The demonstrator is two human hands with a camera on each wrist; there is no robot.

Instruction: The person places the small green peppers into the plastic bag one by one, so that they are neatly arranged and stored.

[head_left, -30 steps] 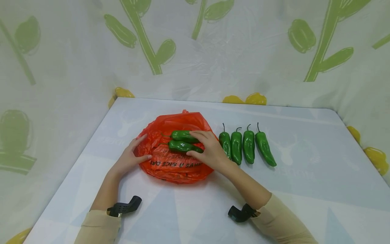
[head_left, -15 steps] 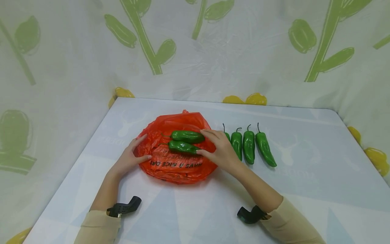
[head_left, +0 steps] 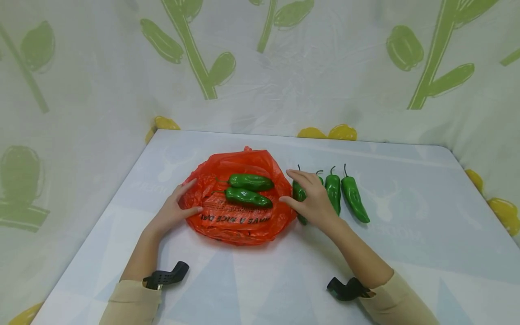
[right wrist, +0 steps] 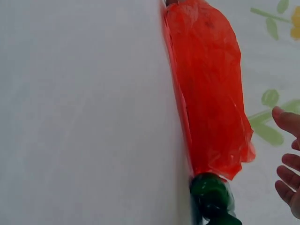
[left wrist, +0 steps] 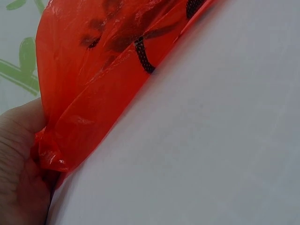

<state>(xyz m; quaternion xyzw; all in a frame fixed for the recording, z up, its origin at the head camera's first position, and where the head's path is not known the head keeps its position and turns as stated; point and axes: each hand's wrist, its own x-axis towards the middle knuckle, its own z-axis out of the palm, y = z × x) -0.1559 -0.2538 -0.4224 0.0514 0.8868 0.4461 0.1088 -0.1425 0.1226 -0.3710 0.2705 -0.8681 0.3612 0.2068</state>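
Beige sleeves (head_left: 131, 301), black wrist cameras (head_left: 165, 277)

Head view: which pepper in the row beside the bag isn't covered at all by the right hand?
The rightmost green pepper, its tip angled away from the row; the right hand partly hides the other three peppers.

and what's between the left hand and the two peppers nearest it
The head view shows only red bag between the left hand and those peppers.

The desk (head_left: 260, 280) is white with pale blue triangles. On it lies a red plastic bag (head_left: 239, 232); just to its right lie four green peppers (head_left: 333, 192), their stems toward the far side.
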